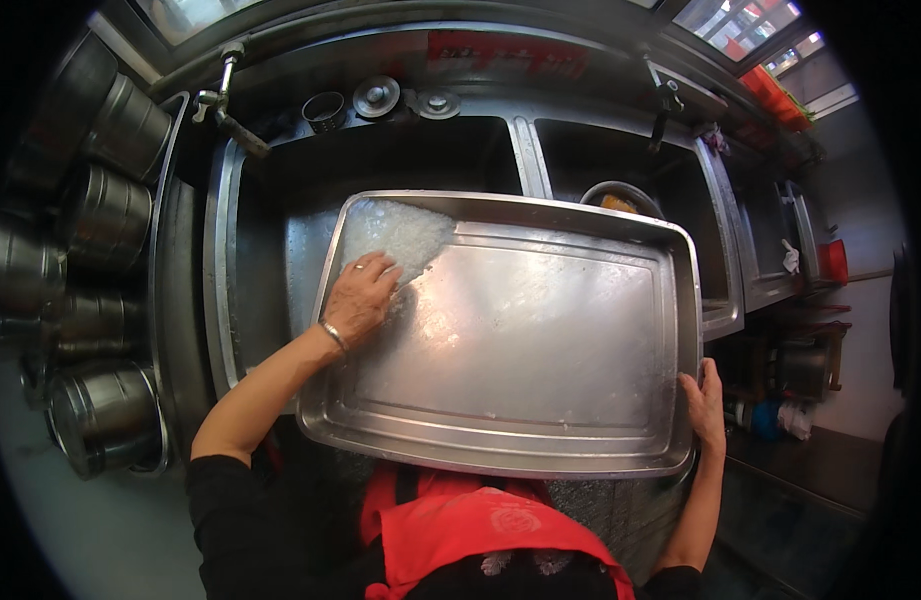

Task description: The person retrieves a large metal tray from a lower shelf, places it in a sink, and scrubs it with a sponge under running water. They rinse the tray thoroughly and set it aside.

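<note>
A large rectangular stainless steel tray (520, 337) is tilted over the front of a double sink. My right hand (705, 403) grips its right rim, thumb inside and fingers outside. My left hand (364, 295), with a ring and a bracelet, reaches over the left side into the tray. Its fingers are bent and slightly apart at the edge of a whitish, translucent, loose mass (397, 231), heaped in the far left corner. I cannot tell what the mass is. The rest of the tray's floor looks wet, with a few small bits on it.
Behind the tray lie the left basin (400, 154) and the right basin (603, 154), which holds a round bowl (631, 191). Two taps, the left tap (231, 112) and the right tap (664, 112), overhang them. Steel pots (104, 412) stand at left; a strainer cup (324, 111) sits on the back ledge.
</note>
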`<action>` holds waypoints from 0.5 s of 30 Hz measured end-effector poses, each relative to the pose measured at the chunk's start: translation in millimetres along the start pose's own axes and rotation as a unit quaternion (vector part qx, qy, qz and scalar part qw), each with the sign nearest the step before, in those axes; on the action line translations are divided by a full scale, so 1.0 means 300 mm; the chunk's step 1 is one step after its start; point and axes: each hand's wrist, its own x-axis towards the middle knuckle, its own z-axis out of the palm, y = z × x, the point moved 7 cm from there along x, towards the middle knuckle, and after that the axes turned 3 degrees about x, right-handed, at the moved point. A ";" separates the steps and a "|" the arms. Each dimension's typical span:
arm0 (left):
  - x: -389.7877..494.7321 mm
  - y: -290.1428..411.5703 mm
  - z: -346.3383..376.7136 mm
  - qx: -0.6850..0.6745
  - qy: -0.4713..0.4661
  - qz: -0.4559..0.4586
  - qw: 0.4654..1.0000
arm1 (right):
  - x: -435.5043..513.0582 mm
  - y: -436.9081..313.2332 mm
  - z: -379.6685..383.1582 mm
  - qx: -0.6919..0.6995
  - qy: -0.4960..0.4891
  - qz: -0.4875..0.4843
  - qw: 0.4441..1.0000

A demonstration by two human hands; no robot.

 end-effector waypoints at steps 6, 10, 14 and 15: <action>-0.162 -0.027 0.151 -0.353 -0.275 -0.206 0.870 | 0.004 0.011 -0.003 -0.032 0.002 0.000 1.000; -0.077 -0.072 0.218 -0.482 -0.274 -0.291 0.780 | 0.005 0.024 0.001 -0.018 -0.003 0.006 1.000; 0.078 -0.154 0.149 -0.464 -0.101 -0.280 0.835 | 0.003 0.025 -0.001 -0.026 -0.007 -0.011 1.000; 0.087 -0.159 0.123 -0.459 -0.052 -0.272 0.844 | 0.002 0.027 -0.001 -0.024 -0.008 -0.011 1.000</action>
